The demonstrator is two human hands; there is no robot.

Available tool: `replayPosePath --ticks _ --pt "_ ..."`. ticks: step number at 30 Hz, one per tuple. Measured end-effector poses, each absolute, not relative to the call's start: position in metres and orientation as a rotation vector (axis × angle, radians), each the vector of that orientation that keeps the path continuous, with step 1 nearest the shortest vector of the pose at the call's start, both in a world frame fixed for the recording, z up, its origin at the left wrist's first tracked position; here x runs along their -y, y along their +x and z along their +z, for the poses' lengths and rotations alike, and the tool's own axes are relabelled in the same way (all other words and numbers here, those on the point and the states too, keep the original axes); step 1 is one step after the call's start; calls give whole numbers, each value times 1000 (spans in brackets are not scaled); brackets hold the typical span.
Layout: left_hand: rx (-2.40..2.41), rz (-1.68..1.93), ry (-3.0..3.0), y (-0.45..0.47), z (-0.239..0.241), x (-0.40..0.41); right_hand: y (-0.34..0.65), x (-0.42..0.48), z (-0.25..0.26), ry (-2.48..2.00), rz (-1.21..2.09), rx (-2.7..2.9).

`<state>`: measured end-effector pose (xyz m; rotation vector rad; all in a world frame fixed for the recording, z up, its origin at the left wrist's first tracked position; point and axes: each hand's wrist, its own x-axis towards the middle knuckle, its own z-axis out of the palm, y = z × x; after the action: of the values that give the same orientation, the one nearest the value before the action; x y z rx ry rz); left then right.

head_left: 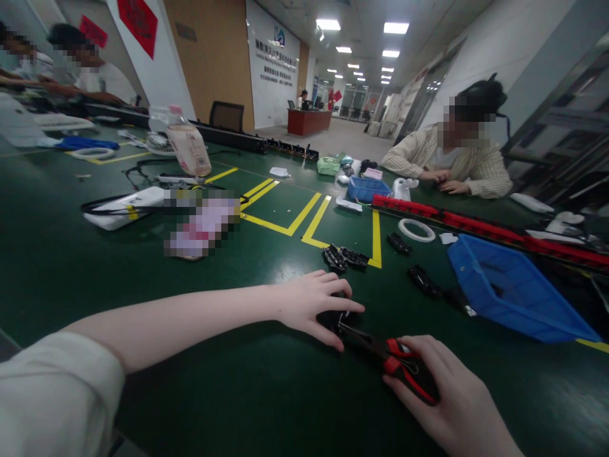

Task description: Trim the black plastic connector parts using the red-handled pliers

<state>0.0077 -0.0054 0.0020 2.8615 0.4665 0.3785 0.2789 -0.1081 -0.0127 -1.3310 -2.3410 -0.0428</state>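
My left hand reaches across the green tabletop. Its fingers curve around a small black plastic part, holding it against the table and hiding much of it. In my right hand are needle-nose pliers with red and black handles. Their slim jaws point left and meet the black part between my left thumb and fingers; whether they grip it I cannot tell. Just beyond my left hand lie several black plastic pieces. Another dark piece rests to the right, near a blue bin.
The blue bin stands at the right, with a white ring and a long red strip behind it. A phone, a white box and a bottle are at the left. Across the table sits a person.
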Motion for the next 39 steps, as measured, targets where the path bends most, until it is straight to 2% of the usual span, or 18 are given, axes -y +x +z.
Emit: replayPosePath --ticks 5,24,31,39 --pt "-447 367 2895 8 2 4 274 111 -12 -1230 -299 2354" --pt "-538 591 3056 1 1 -1 277 111 -8 -1238 -282 2332" --pt "-609 545 2981 3 3 4 287 110 -7 -1244 -406 2377" --pt "-731 386 2790 13 5 18 303 106 -13 -1363 -372 2383"
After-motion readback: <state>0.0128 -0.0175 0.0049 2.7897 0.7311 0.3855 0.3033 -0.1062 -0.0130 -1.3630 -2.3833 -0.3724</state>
